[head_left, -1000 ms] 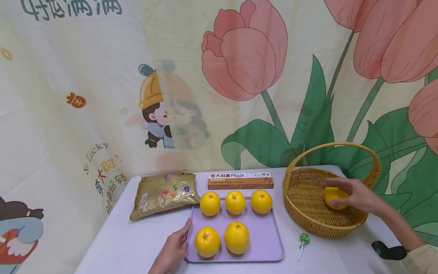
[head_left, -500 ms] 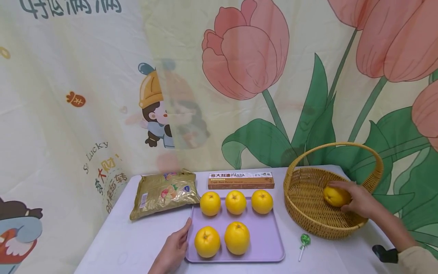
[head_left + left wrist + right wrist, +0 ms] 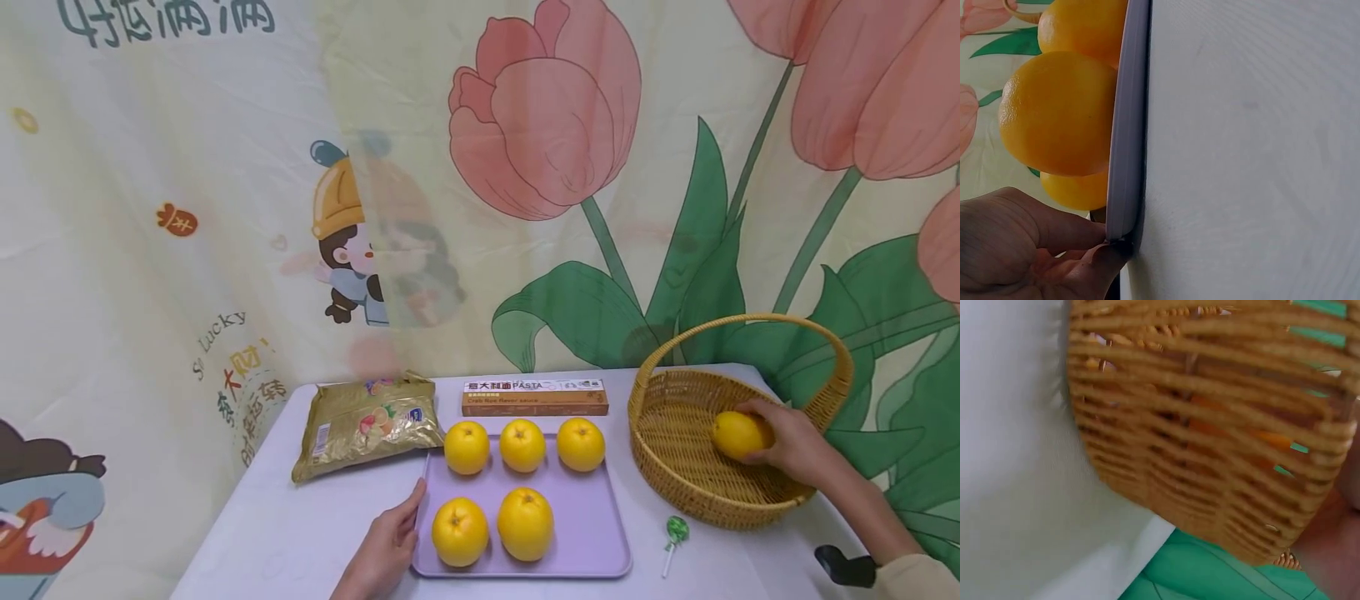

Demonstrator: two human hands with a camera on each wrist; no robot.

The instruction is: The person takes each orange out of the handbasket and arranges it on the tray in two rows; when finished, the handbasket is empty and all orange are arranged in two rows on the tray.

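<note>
My right hand (image 3: 797, 446) reaches over the near right rim of a wicker basket (image 3: 693, 492) and grips a yellow orange (image 3: 735, 435) inside it, fingers on top and thumb at the near side. In the right wrist view the woven basket wall (image 3: 1166, 444) covers most of that grasp. My left hand (image 3: 384, 542) pinches the left edge of a lilac tray (image 3: 585, 533); the left wrist view shows thumb and fingers meeting at the tray's rim (image 3: 1125, 137). Several oranges (image 3: 525, 523) stand on the tray, three along the back and two in front.
A gold snack bag (image 3: 367, 427) lies behind the tray on the left. Behind the tray is a pasta box (image 3: 535, 398). A green lollipop (image 3: 677, 530) lies between tray and basket. The basket's tall handle (image 3: 746, 318) arches over its opening. A printed curtain (image 3: 420, 250) hangs behind the table.
My right hand has come down from above the orange in the basket and closed round it. The left hand keeps its place on the tray edge. The whole head view has shifted slightly.
</note>
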